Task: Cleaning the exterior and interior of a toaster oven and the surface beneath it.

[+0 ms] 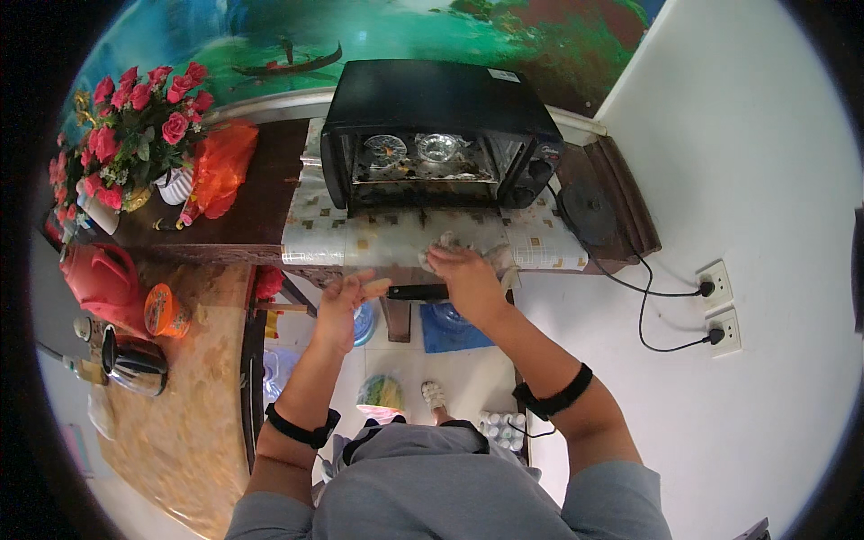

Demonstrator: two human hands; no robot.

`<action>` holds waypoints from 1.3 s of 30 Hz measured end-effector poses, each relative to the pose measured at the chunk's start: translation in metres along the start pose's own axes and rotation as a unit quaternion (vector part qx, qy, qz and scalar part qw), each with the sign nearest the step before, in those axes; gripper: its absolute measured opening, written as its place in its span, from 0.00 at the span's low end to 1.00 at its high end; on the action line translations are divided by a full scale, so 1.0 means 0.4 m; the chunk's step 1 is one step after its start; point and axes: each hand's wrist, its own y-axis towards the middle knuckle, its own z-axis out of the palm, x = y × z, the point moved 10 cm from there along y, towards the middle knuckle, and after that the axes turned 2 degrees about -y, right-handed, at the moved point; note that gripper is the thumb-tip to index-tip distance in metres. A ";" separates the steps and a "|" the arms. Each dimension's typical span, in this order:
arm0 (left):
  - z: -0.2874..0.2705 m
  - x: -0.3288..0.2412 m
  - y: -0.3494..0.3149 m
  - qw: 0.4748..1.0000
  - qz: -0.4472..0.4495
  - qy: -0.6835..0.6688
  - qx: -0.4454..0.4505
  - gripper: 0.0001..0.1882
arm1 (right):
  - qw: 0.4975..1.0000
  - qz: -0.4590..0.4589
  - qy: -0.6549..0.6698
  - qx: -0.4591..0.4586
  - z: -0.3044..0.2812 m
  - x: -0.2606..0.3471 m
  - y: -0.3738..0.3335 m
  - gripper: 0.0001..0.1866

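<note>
We see one black oven, boxy and dirty inside, on the dark table, its long side running left to right, its open front facing us and two round shiny things inside. Our right hand is closed around one pale cloth over the lowered door. Our left hand's fingers bend beside its one black handle, but we can't tell if they grip.

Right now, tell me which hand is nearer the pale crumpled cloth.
Right: the right hand is on the pale cloth; the left hand is apart from it, off to the left, near the left end of the black handle.
</note>
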 end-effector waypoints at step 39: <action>-0.008 0.010 -0.004 0.998 0.022 -0.043 0.028 0.19 | 0.956 0.121 -0.260 0.068 -0.005 -0.226 0.010 0.17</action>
